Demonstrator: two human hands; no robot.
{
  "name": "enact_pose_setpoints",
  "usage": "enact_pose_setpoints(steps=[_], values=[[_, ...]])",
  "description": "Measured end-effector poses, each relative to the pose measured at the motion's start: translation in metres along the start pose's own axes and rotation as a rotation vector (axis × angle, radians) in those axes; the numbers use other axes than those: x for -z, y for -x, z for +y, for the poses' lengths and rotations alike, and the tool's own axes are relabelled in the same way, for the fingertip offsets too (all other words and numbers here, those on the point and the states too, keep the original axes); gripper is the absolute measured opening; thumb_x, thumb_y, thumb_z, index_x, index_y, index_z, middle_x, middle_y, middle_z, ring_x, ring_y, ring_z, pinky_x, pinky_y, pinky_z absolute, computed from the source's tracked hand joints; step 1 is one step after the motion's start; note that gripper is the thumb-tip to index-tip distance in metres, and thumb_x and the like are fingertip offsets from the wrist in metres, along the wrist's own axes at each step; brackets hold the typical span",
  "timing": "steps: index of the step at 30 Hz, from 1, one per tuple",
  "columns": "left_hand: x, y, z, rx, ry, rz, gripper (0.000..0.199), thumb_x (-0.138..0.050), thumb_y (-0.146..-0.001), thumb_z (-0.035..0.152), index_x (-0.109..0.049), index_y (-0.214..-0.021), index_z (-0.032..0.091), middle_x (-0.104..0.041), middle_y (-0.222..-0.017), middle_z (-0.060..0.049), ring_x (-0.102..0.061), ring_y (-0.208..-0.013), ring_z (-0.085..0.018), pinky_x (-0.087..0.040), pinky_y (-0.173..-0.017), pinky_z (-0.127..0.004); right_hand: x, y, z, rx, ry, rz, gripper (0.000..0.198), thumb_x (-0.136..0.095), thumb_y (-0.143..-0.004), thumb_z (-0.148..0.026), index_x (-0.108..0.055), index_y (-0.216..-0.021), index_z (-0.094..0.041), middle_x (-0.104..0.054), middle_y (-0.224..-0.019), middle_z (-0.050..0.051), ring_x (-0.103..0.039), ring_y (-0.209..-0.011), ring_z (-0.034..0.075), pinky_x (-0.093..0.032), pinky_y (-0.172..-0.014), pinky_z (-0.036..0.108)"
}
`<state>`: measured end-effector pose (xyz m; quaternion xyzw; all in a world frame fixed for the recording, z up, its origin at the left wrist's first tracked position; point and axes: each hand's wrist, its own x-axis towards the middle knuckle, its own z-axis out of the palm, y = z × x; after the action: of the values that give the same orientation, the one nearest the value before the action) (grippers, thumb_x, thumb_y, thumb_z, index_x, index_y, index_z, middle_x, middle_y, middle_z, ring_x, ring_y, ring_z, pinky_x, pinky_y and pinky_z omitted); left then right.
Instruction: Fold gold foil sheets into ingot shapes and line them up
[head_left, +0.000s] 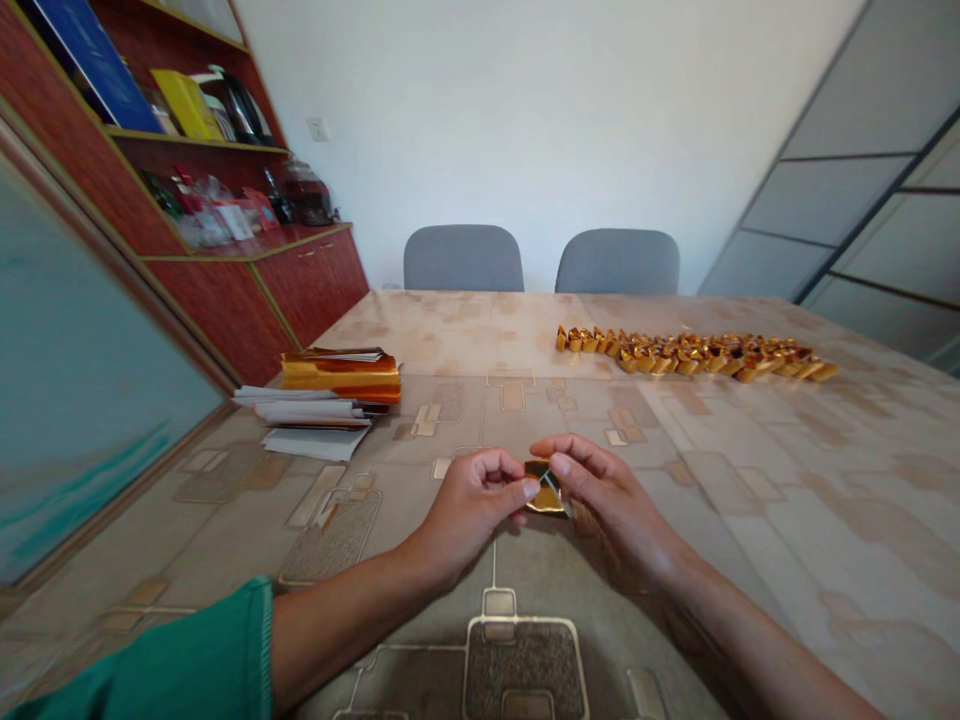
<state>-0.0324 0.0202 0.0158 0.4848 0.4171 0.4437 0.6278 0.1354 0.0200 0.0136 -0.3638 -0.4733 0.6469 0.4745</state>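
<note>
Between my two hands, just above the table, is a small piece of folded gold foil paper [546, 499], with a pale whitish strip showing across its middle. My left hand [480, 502] pinches its left side between thumb and fingers. On the opposite side my right hand [604, 492] grips it, thumb and forefinger near the top edge. The fingers cover much of the paper, so its full shape is hidden.
A stack of gold and grey-white paper sheets [341, 375] lies at the left. Many folded gold paper pieces [697, 355] stand in rows at the far right. Two grey chairs [463, 258] back the patterned table [525, 580]; a red cabinet [307, 280] is at the left.
</note>
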Motion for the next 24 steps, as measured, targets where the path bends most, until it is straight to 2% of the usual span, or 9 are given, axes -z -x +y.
enact_pose_setpoints(steps=[3,5,9,12,14,18,24], values=[[0.000,0.000,-0.003,0.017,0.008,-0.001,0.027,-0.079,-0.068,0.034,-0.060,-0.068,0.014,-0.059,-0.059,0.002,-0.053,-0.051,-0.009,-0.040,-0.051,-0.020,-0.001,0.000,0.002,0.056,0.090,0.034,0.028,-0.079,-0.079,-0.044,-0.069,-0.080,-0.019,-0.063,-0.073,0.000,-0.055,-0.068,0.015,-0.042,-0.065,0.028],[-0.001,-0.001,-0.005,0.023,-0.001,-0.012,0.029,-0.080,-0.068,0.035,-0.060,-0.067,0.014,-0.059,-0.060,0.002,-0.053,-0.051,-0.009,-0.040,-0.051,-0.020,0.000,-0.001,0.006,0.053,0.069,0.045,0.029,-0.078,-0.079,-0.045,-0.067,-0.076,-0.019,-0.062,-0.070,0.000,-0.054,-0.064,0.015,-0.042,-0.062,0.029],[-0.001,-0.002,-0.005,0.054,0.080,-0.008,0.030,-0.082,-0.068,0.036,-0.062,-0.071,0.014,-0.063,-0.064,0.001,-0.055,-0.053,-0.009,-0.042,-0.052,-0.020,0.004,-0.001,-0.002,-0.011,-0.008,0.044,0.032,-0.077,-0.079,-0.050,-0.069,-0.085,-0.020,-0.065,-0.074,0.002,-0.058,-0.069,0.018,-0.044,-0.067,0.032],[-0.001,-0.003,-0.002,0.067,0.154,0.032,0.031,-0.084,-0.067,0.036,-0.062,-0.071,0.014,-0.064,-0.067,0.000,-0.055,-0.053,-0.008,-0.043,-0.053,-0.020,0.008,0.001,-0.017,0.055,0.098,0.140,0.042,-0.071,-0.080,-0.060,-0.072,-0.095,-0.021,-0.067,-0.078,0.004,-0.058,-0.074,0.020,-0.044,-0.070,0.034],[0.000,-0.003,-0.001,0.050,0.168,0.070,0.031,-0.085,-0.067,0.035,-0.062,-0.071,0.014,-0.064,-0.068,0.000,-0.055,-0.053,-0.007,-0.043,-0.053,-0.019,0.009,0.002,-0.021,0.104,0.209,0.162,0.042,-0.069,-0.080,-0.063,-0.072,-0.088,-0.022,-0.065,-0.075,0.004,-0.055,-0.071,0.019,-0.042,-0.067,0.033],[0.000,-0.002,-0.002,0.022,0.194,0.116,0.030,-0.085,-0.067,0.034,-0.063,-0.072,0.013,-0.065,-0.070,0.000,-0.056,-0.055,-0.007,-0.044,-0.053,-0.019,0.006,0.005,-0.011,0.072,0.336,0.089,0.035,-0.075,-0.076,-0.057,-0.069,-0.079,-0.022,-0.059,-0.068,0.001,-0.046,-0.060,0.016,-0.034,-0.054,0.030],[-0.001,0.000,-0.005,0.076,0.195,0.091,0.032,-0.088,-0.065,0.034,-0.066,-0.073,0.013,-0.067,-0.072,-0.001,-0.061,-0.059,-0.009,-0.049,-0.056,-0.020,0.002,0.003,0.002,0.099,0.381,0.113,0.030,-0.074,-0.078,-0.046,-0.061,-0.067,-0.021,-0.054,-0.060,-0.001,-0.042,-0.057,0.014,-0.030,-0.052,0.028]])
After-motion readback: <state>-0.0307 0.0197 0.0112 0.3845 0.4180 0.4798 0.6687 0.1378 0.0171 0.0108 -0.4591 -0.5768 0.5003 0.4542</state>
